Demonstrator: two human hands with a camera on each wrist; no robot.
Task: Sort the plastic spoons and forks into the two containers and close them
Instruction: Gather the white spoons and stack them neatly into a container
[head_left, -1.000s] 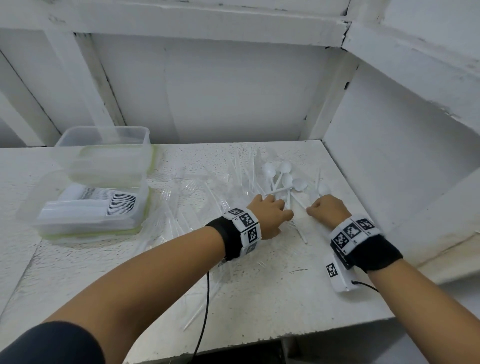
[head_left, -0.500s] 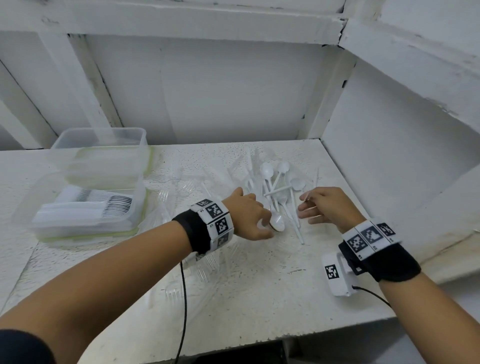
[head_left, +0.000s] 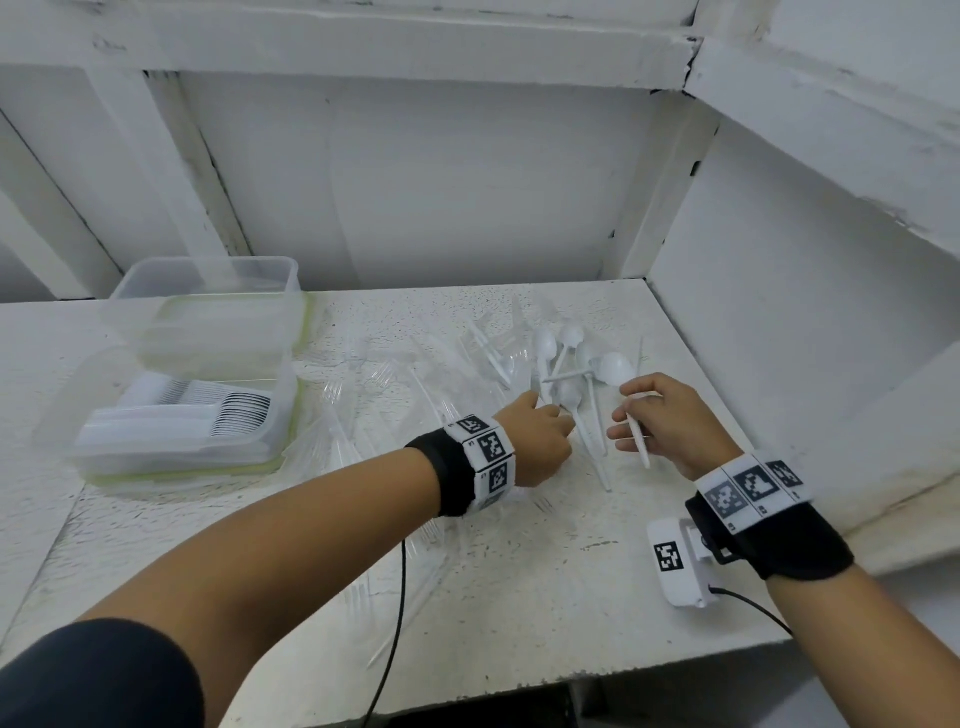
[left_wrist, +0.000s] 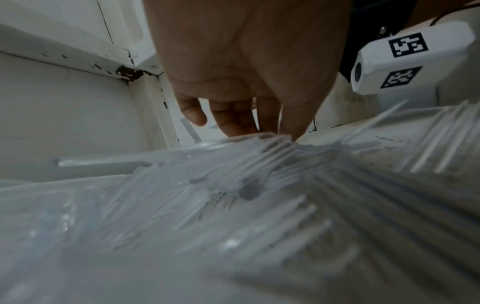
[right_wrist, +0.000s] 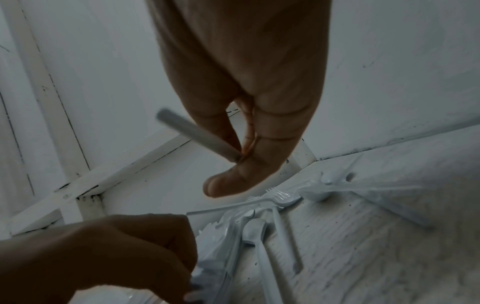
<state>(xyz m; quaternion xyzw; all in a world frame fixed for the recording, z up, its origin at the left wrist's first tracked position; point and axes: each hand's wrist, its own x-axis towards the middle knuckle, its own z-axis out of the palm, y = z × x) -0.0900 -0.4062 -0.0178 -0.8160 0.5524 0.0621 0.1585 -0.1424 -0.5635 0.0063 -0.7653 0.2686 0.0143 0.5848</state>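
Mid-sort, pickup step: right hand (head_left: 670, 423) pinched a spoon (head_left: 621, 387) over tabletop's far-right corner. Left hand (head_left: 537, 439) curled into the forks (left_wrist: 233, 185); its hold unclear. Next: carry spoon to container (head_left: 176, 421), far-left.

Changes noted since a second ago:

- Right hand (head_left: 670, 421): we had it fisted on the table by the pile; now raised clear, pinching one white spoon (head_left: 623, 384) we have lifted out, its bowl toward the wall and its handle slanting down past the fingers.
- Left hand (head_left: 537, 441): we have drawn it slightly left and nearer us, knuckles up, fingertips down among the clear forks (left_wrist: 259, 164).
- Spoon pile (head_left: 566, 364): one fewer lying on the table; the rest more exposed between our hands.
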